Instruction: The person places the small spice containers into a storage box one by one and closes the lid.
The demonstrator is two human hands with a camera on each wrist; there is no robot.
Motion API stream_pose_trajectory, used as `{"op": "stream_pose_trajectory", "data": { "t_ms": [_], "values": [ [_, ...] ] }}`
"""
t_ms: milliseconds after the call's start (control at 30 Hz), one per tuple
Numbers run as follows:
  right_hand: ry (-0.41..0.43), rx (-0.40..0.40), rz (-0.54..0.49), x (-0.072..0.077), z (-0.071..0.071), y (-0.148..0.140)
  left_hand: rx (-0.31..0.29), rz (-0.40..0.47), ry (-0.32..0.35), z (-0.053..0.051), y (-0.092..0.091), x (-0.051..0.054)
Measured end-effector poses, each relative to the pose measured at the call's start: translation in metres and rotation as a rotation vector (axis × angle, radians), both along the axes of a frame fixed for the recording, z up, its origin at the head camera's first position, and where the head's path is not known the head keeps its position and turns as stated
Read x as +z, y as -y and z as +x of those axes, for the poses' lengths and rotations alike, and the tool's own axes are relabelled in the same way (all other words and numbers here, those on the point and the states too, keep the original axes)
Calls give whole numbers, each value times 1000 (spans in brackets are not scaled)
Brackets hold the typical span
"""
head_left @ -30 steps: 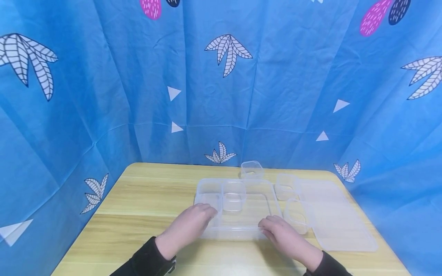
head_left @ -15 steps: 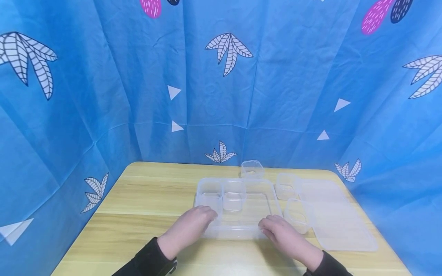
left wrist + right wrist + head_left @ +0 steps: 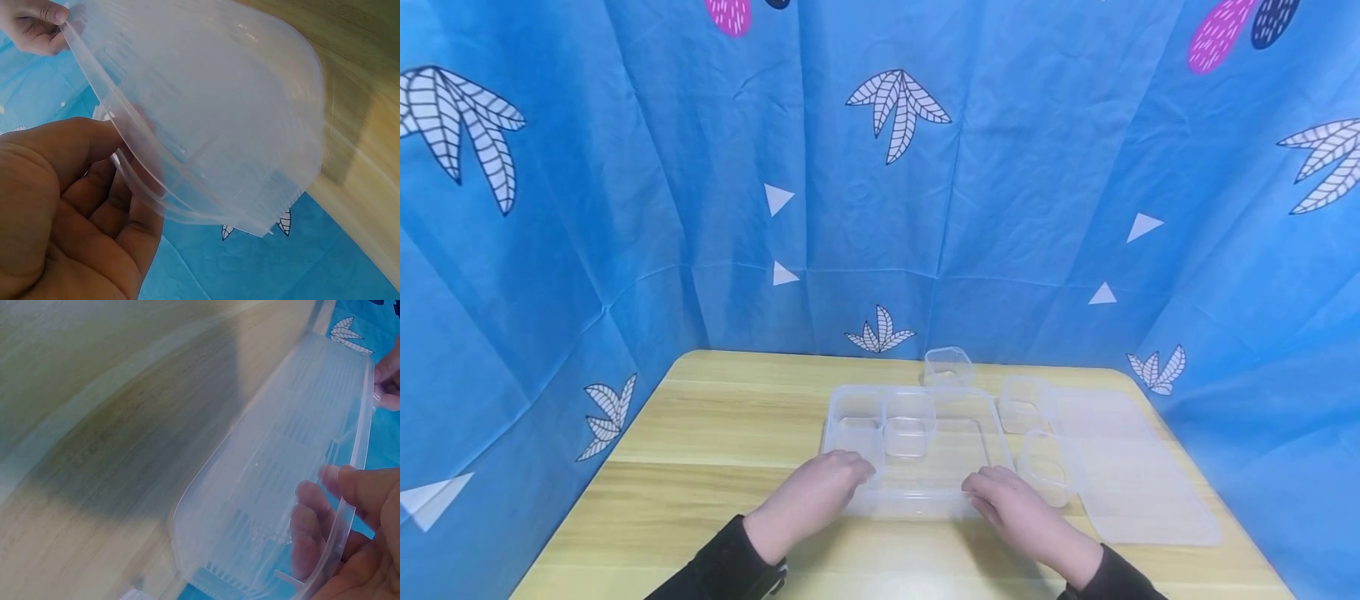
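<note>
Left hand: the left hand grips the big box at its near left corner, fingers curled at the rim and thumb pressed against it.
Right hand: the right hand grips the big box's near rim toward the right, thumb outside the wall and fingers showing through the clear plastic.
Sleeves: both dark, on the near side of the big box; the left sleeve lies to its left, the right sleeve to its right.
Big box: the big box is clear plastic, open at the top, between the two hands.
Left cup: a clear cup inside the big box, at its far left corner.
Middle cup: another clear cup inside the big box, just right of the first.
Back cup: a cup just behind the big box.
Right cups: a far cup and a near cup, both just right of the big box.
Lid: a flat, clear lid, right of the big box, beyond those cups.
Table: the wooden table surrounds the big box.
Curtain: a blue curtain with leaf prints hangs behind the big box.
</note>
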State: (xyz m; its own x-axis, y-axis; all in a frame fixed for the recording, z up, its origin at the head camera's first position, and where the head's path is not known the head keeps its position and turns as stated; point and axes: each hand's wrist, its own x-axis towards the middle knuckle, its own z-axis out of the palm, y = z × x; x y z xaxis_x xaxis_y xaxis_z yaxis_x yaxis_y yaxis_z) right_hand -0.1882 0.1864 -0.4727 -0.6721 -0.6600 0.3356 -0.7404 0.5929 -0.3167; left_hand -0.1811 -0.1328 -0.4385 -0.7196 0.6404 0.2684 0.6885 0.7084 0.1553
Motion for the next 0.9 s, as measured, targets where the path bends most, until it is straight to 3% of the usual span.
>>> {"op": "stream_pose_trajectory", "data": {
  "t_ms": [567, 900],
  "values": [
    [-7, 0, -10, 0, 1, 1, 12, -19, 110, 2, 4, 3],
    [-47, 1, -20, -1, 0, 1, 19, -6, 255, 3, 2, 6]
  ]
}}
